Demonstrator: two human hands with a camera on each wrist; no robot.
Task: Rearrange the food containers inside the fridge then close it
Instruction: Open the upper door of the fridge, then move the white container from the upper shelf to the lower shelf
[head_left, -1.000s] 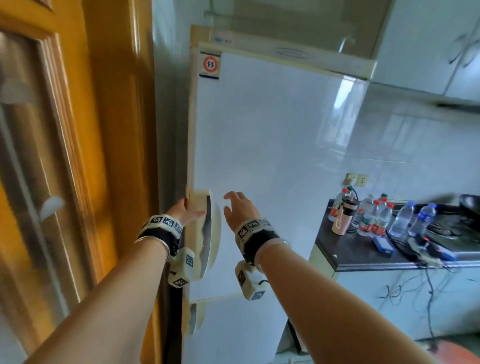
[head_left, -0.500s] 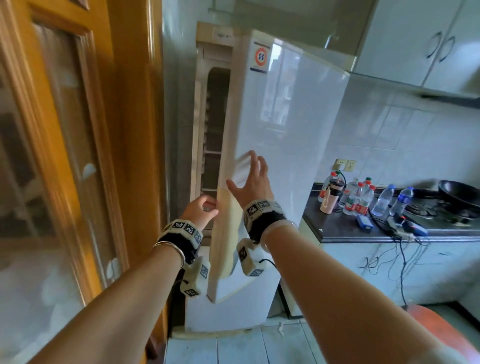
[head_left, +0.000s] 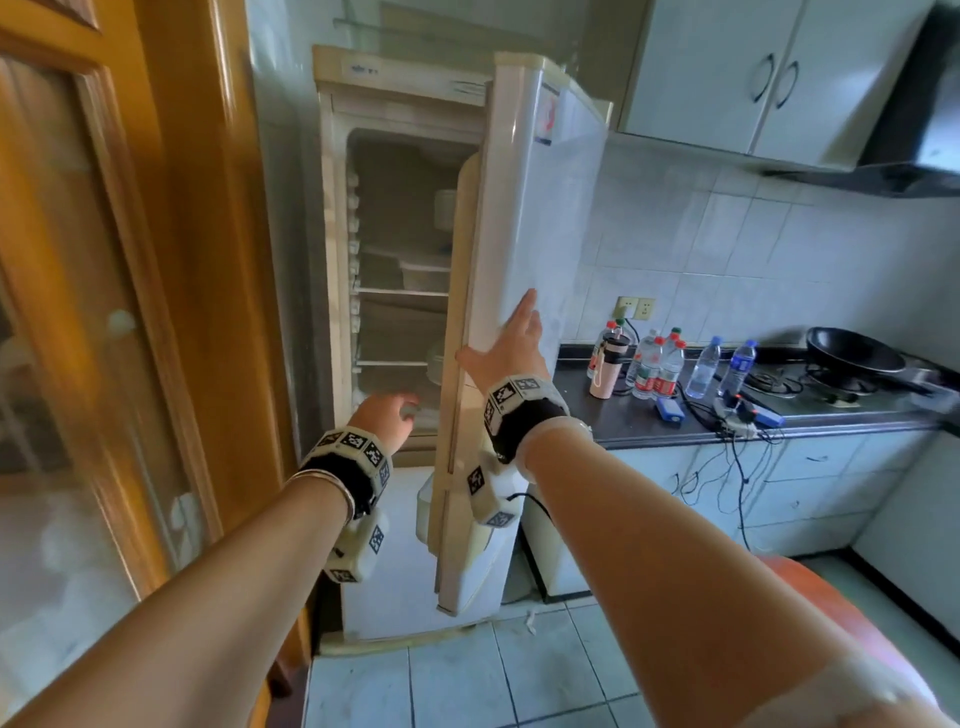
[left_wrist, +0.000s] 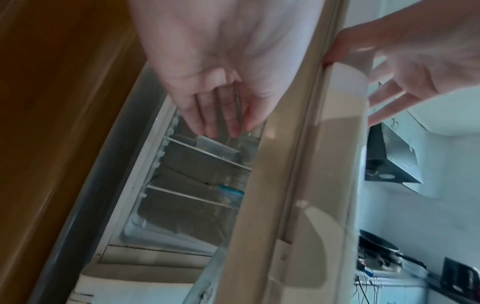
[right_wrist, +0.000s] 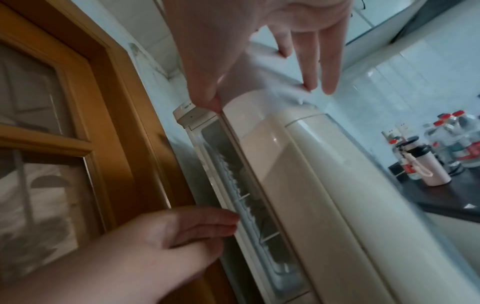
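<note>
The white fridge's upper door (head_left: 524, 208) stands swung out to the right, showing the shelves. My right hand (head_left: 511, 340) lies flat on the door's outer face, fingers straight and thumb at the door's edge (right_wrist: 205, 96). My left hand (head_left: 389, 415) reaches into the opening at the lowest shelf, fingers loosely extended and holding nothing (left_wrist: 215, 98). A clear rectangular container (head_left: 423, 273) sits on the middle shelf. A round clear container (head_left: 436, 358) sits on the shelf below, partly hidden by the door. The left wrist view shows a teal-lidded container (left_wrist: 231, 191) higher up.
A wooden door with glass panes (head_left: 104, 312) stands close on the left. Right of the fridge, a dark counter (head_left: 649, 421) holds water bottles (head_left: 657, 364), a pink tumbler (head_left: 605, 371), cables and a black pan (head_left: 852, 356). Wall cabinets (head_left: 753, 73) hang above.
The upper door went from closed to wide open, swinging right. My left hand let go of the handle and moved into the opening. My right hand stayed pressed on the door's face.
</note>
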